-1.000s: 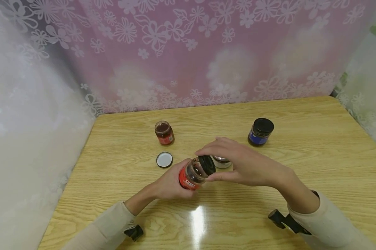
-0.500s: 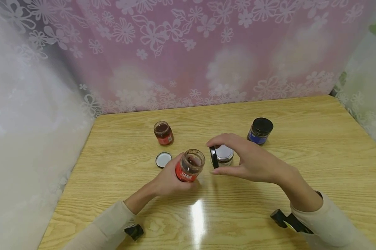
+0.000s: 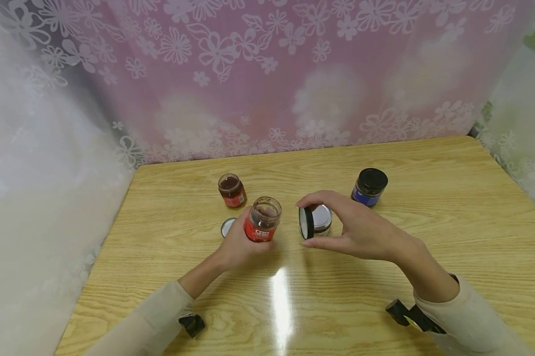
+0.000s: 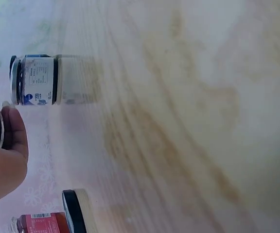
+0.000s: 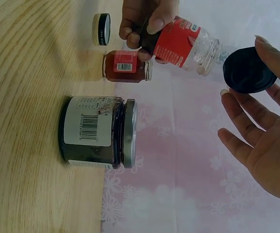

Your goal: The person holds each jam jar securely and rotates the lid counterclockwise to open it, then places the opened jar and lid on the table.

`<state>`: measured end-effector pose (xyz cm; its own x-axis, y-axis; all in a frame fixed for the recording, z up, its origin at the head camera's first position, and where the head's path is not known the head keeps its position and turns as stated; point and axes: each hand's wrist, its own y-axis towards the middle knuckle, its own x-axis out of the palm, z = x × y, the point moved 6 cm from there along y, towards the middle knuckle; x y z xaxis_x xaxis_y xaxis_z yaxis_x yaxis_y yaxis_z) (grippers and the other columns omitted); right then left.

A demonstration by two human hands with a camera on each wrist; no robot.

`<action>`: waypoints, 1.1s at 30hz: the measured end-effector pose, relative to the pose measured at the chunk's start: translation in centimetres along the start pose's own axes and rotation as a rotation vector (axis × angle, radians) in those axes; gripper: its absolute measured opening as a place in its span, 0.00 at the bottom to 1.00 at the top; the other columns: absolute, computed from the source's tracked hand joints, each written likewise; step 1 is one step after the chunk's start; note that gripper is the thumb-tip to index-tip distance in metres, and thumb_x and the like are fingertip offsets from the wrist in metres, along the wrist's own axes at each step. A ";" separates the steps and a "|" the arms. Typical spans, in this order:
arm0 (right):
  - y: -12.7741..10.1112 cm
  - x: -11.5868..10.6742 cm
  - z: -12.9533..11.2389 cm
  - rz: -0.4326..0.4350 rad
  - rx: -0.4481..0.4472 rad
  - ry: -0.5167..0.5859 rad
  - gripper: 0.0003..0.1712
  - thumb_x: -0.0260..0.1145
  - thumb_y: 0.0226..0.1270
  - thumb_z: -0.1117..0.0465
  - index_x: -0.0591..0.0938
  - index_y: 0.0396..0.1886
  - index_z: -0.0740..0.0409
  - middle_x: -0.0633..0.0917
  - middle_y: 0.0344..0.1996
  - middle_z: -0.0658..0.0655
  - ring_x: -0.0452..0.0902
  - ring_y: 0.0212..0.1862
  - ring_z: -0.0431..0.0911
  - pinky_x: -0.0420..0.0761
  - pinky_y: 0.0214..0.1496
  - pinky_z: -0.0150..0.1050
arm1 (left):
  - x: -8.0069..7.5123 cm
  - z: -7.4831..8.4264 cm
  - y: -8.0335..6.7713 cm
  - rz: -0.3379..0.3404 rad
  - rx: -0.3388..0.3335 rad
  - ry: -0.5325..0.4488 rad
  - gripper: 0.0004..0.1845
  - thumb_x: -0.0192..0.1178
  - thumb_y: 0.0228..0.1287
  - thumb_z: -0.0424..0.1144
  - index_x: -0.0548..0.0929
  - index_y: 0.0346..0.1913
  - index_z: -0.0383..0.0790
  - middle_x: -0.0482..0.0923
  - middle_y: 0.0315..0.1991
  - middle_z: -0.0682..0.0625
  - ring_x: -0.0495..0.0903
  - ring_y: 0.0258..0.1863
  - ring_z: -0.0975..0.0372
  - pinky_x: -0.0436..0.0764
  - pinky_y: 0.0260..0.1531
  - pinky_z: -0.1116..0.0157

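My left hand (image 3: 241, 244) grips an uncapped glass jar (image 3: 262, 220) with a red label, held above the table with its mouth up. Dark contents show low inside the jar. Between thumb and fingers, my right hand (image 3: 358, 227) pinches a black jar lid (image 3: 306, 222), tilted on edge with its white inside facing left. Just behind that lid stands a closed jar with a silver lid (image 3: 322, 216), partly hidden in the head view; the right wrist view shows this jar (image 5: 94, 131) with a white barcode label. The right hand's other fingers are spread apart from the lid.
A smaller open jar of red-brown contents (image 3: 232, 190) stands at the back left. Its nearby loose lid (image 3: 227, 226) lies white side up, partly covered by the left hand. Behind the right hand stands a black-lidded jar with a blue label (image 3: 370, 187). A floral curtain (image 3: 267, 99) hangs behind the table.
The black lid has come off the red-labelled jar and moved right, turning its white inside into view. The left hand has carried that jar up and left, over part of the loose lid.
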<state>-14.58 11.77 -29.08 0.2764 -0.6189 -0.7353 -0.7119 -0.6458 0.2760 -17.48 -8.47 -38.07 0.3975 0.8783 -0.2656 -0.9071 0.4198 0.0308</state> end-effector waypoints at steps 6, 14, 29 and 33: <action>-0.1 0.1 0.3 -0.006 0.006 0.002 0.33 0.72 0.58 0.49 0.70 0.60 0.49 0.76 0.54 0.46 0.71 0.54 0.39 0.73 0.55 0.48 | -0.7 -2.3 1.1 0.066 -0.020 -0.023 0.36 0.72 0.50 0.29 0.67 0.63 0.41 0.75 0.52 0.47 0.75 0.50 0.57 0.74 0.51 0.57; -0.2 0.2 0.5 -0.013 0.018 0.011 0.33 0.72 0.58 0.49 0.71 0.60 0.51 0.76 0.54 0.48 0.71 0.52 0.39 0.74 0.53 0.48 | -1.1 -3.0 2.0 0.149 -0.057 -0.041 0.34 0.70 0.53 0.32 0.66 0.63 0.43 0.74 0.52 0.47 0.74 0.50 0.56 0.75 0.49 0.56; -0.3 0.4 0.9 -0.023 0.039 0.032 0.33 0.71 0.58 0.47 0.71 0.60 0.51 0.77 0.52 0.47 0.74 0.50 0.43 0.76 0.50 0.48 | -1.0 -4.1 3.6 0.192 -0.090 -0.052 0.31 0.70 0.52 0.31 0.70 0.60 0.43 0.74 0.51 0.48 0.74 0.50 0.56 0.75 0.49 0.55; -0.4 0.4 0.9 -0.023 0.041 0.023 0.32 0.71 0.58 0.47 0.72 0.60 0.51 0.77 0.53 0.47 0.72 0.51 0.40 0.75 0.52 0.48 | -1.1 -4.3 4.1 0.251 -0.119 -0.049 0.31 0.70 0.52 0.32 0.71 0.60 0.43 0.75 0.51 0.48 0.74 0.50 0.56 0.75 0.50 0.56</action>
<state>-14.78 12.18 -30.09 0.3071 -0.6144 -0.7267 -0.7310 -0.6413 0.2333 -22.27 -8.72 -41.77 0.1621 0.9625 -0.2173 -0.9867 0.1607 -0.0245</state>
